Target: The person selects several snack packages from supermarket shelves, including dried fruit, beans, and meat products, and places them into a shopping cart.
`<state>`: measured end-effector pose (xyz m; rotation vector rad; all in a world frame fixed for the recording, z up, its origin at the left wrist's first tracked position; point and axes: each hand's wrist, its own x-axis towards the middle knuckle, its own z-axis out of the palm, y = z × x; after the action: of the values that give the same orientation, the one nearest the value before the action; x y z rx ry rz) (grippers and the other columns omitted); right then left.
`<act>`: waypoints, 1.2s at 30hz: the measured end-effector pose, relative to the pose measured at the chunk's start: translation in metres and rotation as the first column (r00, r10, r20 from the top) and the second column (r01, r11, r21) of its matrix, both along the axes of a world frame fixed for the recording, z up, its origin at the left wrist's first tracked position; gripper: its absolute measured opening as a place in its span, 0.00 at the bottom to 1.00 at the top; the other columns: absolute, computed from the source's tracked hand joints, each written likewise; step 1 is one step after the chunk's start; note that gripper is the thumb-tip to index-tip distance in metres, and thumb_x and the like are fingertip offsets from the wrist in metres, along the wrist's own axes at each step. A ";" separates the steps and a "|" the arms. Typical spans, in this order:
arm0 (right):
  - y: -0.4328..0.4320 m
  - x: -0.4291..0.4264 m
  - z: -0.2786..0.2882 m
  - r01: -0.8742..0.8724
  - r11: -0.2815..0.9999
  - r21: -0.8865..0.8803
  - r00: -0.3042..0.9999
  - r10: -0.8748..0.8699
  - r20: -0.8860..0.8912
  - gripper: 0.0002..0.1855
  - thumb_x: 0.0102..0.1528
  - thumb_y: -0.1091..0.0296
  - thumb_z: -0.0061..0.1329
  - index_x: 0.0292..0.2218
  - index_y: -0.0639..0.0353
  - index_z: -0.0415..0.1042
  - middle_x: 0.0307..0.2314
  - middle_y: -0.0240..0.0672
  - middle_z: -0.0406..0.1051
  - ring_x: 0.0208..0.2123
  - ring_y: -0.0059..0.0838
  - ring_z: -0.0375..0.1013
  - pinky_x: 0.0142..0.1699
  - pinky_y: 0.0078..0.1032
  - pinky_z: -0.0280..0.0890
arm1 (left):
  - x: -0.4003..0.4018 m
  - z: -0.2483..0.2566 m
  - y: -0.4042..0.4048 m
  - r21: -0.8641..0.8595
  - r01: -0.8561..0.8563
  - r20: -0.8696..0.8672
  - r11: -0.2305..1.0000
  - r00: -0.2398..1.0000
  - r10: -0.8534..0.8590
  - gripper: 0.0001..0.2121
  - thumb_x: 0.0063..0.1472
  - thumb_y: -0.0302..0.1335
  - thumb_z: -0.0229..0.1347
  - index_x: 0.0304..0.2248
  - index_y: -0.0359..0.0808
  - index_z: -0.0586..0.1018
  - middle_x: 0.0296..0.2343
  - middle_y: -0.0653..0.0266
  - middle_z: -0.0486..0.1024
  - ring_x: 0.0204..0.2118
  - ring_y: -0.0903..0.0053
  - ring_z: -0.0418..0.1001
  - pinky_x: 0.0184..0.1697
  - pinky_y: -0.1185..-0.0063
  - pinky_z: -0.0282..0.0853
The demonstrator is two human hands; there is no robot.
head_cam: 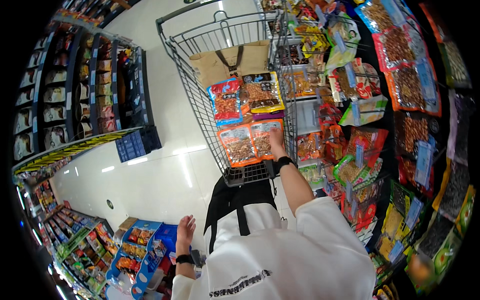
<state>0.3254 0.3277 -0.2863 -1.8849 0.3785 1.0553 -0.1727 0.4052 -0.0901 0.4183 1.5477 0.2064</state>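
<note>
My right hand [276,140] reaches into a wire shopping cart [195,108] and grips the right one of two orange-edged nut packets. That packet [261,144] lies beside its twin [236,147] at the near end of the cart. Some of my fingers are hidden. Farther in are a red and blue snack packet [226,100] and a yellow-edged packet of nuts [262,93]. Behind them stands a tan shopping bag [210,67] with dark handles. My left hand [185,229] hangs free at my left side, fingers loosely spread, holding nothing.
Hanging snack packets [407,88] crowd the rack close on my right, beside the cart. Across the pale tiled floor [165,168] stand store shelves [92,78] with a dark blue crate [137,144] at their end. A blue display stand [140,247] is at lower left.
</note>
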 end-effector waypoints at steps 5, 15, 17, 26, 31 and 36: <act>0.036 -0.040 -0.057 -0.092 0.969 -0.231 0.914 0.174 0.365 0.16 0.56 0.69 0.41 0.45 0.61 0.60 0.40 0.41 0.64 0.37 0.38 0.68 0.41 0.38 0.66 | -0.031 0.019 -0.043 -0.001 -0.153 -0.096 0.988 0.984 0.152 0.12 0.58 0.34 0.50 0.40 0.40 0.70 0.41 0.64 0.70 0.46 0.70 0.65 0.46 0.75 0.59; 0.010 -0.071 -0.063 -0.509 0.861 -0.020 0.811 0.487 0.323 0.06 0.47 0.74 0.48 0.26 0.59 0.62 0.19 0.30 0.64 0.26 0.28 0.71 0.30 0.29 0.64 | -0.021 -0.010 -0.046 -0.075 0.007 -0.219 0.997 0.975 -0.024 0.13 0.59 0.33 0.47 0.41 0.37 0.69 0.39 0.63 0.72 0.42 0.71 0.69 0.42 0.76 0.64; -0.012 -0.066 -0.039 -0.255 0.894 0.369 0.960 0.280 -0.016 0.10 0.46 0.77 0.50 0.21 0.58 0.60 0.18 0.30 0.66 0.19 0.20 0.70 0.24 0.22 0.65 | -0.022 -0.028 -0.031 -0.092 0.072 -0.170 0.993 0.982 -0.087 0.12 0.59 0.33 0.48 0.40 0.39 0.69 0.38 0.64 0.72 0.41 0.71 0.70 0.40 0.76 0.64; -0.116 -0.020 0.057 -0.518 0.851 -0.085 0.787 0.513 0.344 0.06 0.46 0.70 0.54 0.27 0.61 0.72 0.23 0.38 0.72 0.27 0.32 0.71 0.30 0.29 0.64 | 0.102 -0.097 0.067 0.044 0.566 -0.082 0.823 0.823 -0.562 0.10 0.59 0.34 0.48 0.38 0.41 0.69 0.36 0.67 0.73 0.38 0.76 0.71 0.39 0.77 0.63; -0.138 -0.053 0.084 -0.355 0.934 -0.034 0.806 0.325 0.495 0.02 0.42 0.70 0.54 0.22 0.56 0.74 0.21 0.33 0.73 0.25 0.31 0.73 0.31 0.27 0.66 | 0.175 -0.121 0.089 0.042 0.778 0.018 0.627 0.627 -0.779 0.24 0.58 0.30 0.47 0.53 0.41 0.55 0.46 0.57 0.66 0.45 0.69 0.69 0.41 0.75 0.65; -0.184 -0.097 0.084 -0.238 0.969 0.068 0.932 0.208 0.297 0.09 0.40 0.82 0.52 0.26 0.58 0.76 0.25 0.35 0.73 0.29 0.28 0.73 0.33 0.25 0.68 | 0.225 -0.148 0.093 0.102 0.890 -0.069 0.445 0.453 -0.889 0.33 0.55 0.27 0.49 0.57 0.45 0.44 0.40 0.57 0.68 0.35 0.72 0.71 0.32 0.75 0.67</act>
<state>0.2283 0.1436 -0.2027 -1.9848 -0.0610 0.9071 0.0525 0.4984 -0.2379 1.2958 1.1185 -0.5530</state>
